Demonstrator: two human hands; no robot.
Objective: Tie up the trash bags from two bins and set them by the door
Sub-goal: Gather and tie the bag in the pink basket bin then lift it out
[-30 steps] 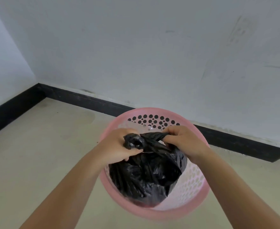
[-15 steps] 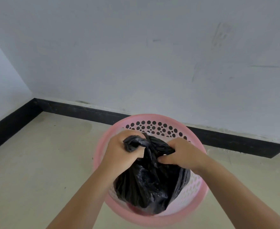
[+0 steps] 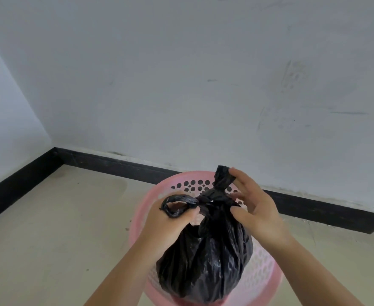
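A full black trash bag [image 3: 203, 261] sits raised in a round pink perforated bin [image 3: 263, 272] on the floor. Its two top flaps cross in a knot at the neck. My left hand [image 3: 170, 224] grips the left flap, which loops over its fingers. My right hand [image 3: 254, 206] pinches the right flap, which sticks up behind the knot, with its thumb against the bag's neck. Most of the bin's inside is hidden by the bag.
The bin stands close to a pale wall with a black baseboard [image 3: 115, 166]. A room corner lies at the left. Beige floor [image 3: 60, 228] spreads out to the left of the bin.
Both hands have drawn the two flaps apart and upward. A knot has formed at the neck, and the bag stands higher in the bin.
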